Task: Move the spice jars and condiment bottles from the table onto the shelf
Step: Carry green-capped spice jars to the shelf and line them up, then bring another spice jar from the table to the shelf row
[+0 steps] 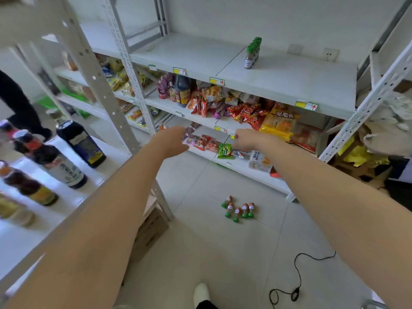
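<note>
A row of green-capped spice jars (252, 53) stands on the upper white shelf (278, 81) ahead. Several more green-capped spice jars (239, 209) lie on the tiled floor below. Dark condiment bottles (80, 142) lie and stand on a white surface at the left. Both my arms stretch forward at mid-height. My left hand (172, 140) and my right hand (245, 139) hover apart in front of the lower snack shelf, fingers bent loosely, with nothing in either.
Snack packets (243, 112) crowd the two lower shelves. A white shelf upright (133, 70) rises left of centre. A cardboard box (151, 228) sits under the left surface. A black cable (296, 277) lies on the floor. Another person's dark leg (20, 103) is at far left.
</note>
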